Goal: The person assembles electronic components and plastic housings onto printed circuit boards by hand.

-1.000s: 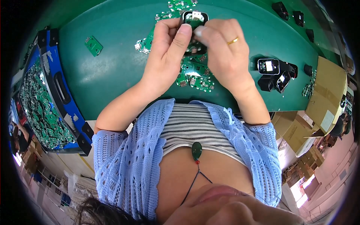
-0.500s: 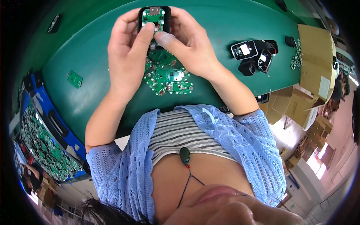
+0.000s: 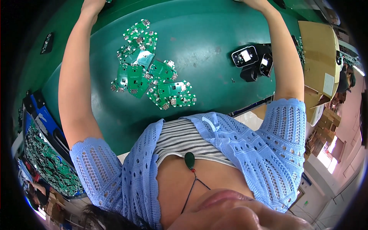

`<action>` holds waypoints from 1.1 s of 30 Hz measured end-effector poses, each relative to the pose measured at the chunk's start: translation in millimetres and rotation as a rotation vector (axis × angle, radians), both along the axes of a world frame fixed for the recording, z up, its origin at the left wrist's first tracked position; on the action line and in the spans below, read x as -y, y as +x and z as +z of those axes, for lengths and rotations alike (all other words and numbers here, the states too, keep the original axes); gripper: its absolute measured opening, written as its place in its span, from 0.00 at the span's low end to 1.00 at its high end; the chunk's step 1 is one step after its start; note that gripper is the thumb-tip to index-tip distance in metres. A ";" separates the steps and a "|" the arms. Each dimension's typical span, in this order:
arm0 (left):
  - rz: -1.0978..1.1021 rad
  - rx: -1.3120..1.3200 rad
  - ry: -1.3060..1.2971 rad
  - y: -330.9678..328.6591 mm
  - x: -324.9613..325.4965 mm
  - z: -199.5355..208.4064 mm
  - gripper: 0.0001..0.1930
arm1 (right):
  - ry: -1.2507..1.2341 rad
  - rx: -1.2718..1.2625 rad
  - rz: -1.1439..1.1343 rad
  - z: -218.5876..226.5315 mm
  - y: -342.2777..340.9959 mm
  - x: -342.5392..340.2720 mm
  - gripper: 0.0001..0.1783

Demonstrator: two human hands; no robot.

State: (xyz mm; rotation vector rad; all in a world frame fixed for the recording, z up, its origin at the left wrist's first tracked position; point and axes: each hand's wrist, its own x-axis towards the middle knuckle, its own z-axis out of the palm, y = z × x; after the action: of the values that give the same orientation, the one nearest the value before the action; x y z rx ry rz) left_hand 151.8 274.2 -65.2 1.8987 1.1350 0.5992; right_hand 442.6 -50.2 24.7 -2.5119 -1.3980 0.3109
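Observation:
My left hand [image 3: 93, 5] reaches to the far left, cut by the upper edge so its fingers are out of sight. A sliver of a green board [image 3: 109, 1] shows beside it; whether the hand holds it I cannot tell. At the far right, only the back part of my right hand [image 3: 255, 3] is in view, with its fingers beyond the edge. Between my forearms lies a loose spread of green circuit boards [image 3: 143, 78], several overlapping, some with metal ports. Near my right forearm sit several black plastic casings [image 3: 245, 56] with pale rims.
A green mat [image 3: 203, 50] covers the table. On the left stands a blue crate [image 3: 46, 120] packed with circuit boards [image 3: 50, 157]. A cardboard box [image 3: 318, 57] is at the right edge. A small dark part [image 3: 47, 43] lies at the far left.
My hands have parted and moved far outward, left and right. The black casing with a board inside, held in both hands before, is out of view. More of the board spread is visible.

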 end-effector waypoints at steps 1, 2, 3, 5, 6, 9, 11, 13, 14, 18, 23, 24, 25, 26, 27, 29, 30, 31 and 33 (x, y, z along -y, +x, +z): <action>-0.050 -0.097 -0.072 -6.1 -1.8 3.0 0.13 | -0.003 -0.005 0.012 1.5 -6.7 -3.6 0.39; 0.078 -0.468 0.547 -5.1 -7.4 -6.3 0.16 | 0.048 0.025 0.009 1.2 -11.2 -7.3 0.36; 0.083 -0.256 0.753 -1.4 19.4 9.3 0.16 | 0.094 0.057 -0.013 2.0 -15.4 -4.1 0.34; -0.021 0.056 0.852 -6.0 85.3 66.1 0.18 | 0.219 -0.049 0.058 18.0 -58.9 -15.6 0.29; -0.167 0.292 0.342 7.0 123.2 86.4 0.19 | 0.299 -0.005 0.143 18.6 -74.0 -10.2 0.28; -0.414 0.414 -0.367 -20.4 179.4 104.0 0.22 | 0.449 0.171 0.567 40.3 -153.7 -26.9 0.29; -0.555 0.400 -0.626 -33.0 190.0 112.2 0.20 | 0.519 0.010 0.680 51.9 -188.2 -28.8 0.29; -0.562 0.382 -0.701 -55.9 181.3 106.5 0.19 | 0.554 -0.026 0.642 57.5 -204.7 -24.6 0.25; -0.560 0.379 -0.700 -68.2 177.9 104.0 0.19 | 0.614 -0.148 0.543 57.2 -208.2 -23.0 0.23; -0.275 0.547 -0.761 -114.0 174.6 92.6 0.14 | 0.652 -0.035 0.450 25.5 -208.5 -24.1 0.16; 0.022 0.570 -0.726 -144.9 189.2 80.0 0.13 | 0.607 0.005 0.506 -4.0 -215.2 -47.5 0.14; 0.024 0.569 -0.702 -149.5 192.4 77.9 0.13 | 0.424 0.055 0.507 -0.3 -217.5 -53.1 0.13; 0.032 0.573 -0.696 -152.3 194.7 76.0 0.13 | 0.240 0.107 0.504 1.8 -219.0 -57.1 0.12; 0.015 0.580 -0.721 -153.6 196.8 74.3 0.12 | 0.242 0.109 0.512 -5.0 -216.1 -60.0 0.12; 0.001 0.586 -0.745 -154.8 198.8 74.4 0.12 | 0.292 0.087 0.507 -13.1 -213.1 -64.2 0.10; 0.010 0.589 -0.772 -149.4 205.6 80.5 0.11 | 0.343 0.069 0.505 -20.5 -206.3 -62.3 0.09; -0.009 0.599 -0.774 -147.6 207.7 81.3 0.12 | 0.282 -0.084 0.424 -16.7 -209.0 -60.4 0.09; -0.030 0.608 -0.778 -146.2 208.9 81.5 0.12 | 0.219 -0.234 0.339 -12.9 -211.9 -57.7 0.09; -0.064 0.579 -0.707 -140.8 208.6 76.5 0.10 | 0.293 -0.368 0.305 -5.9 -217.7 -47.8 0.09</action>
State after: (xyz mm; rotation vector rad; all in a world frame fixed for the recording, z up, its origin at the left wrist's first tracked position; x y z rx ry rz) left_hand 11.0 65.6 11.3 1.0531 0.7562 0.5611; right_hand 224.9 -2.4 18.8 -1.8929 -1.5365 0.5491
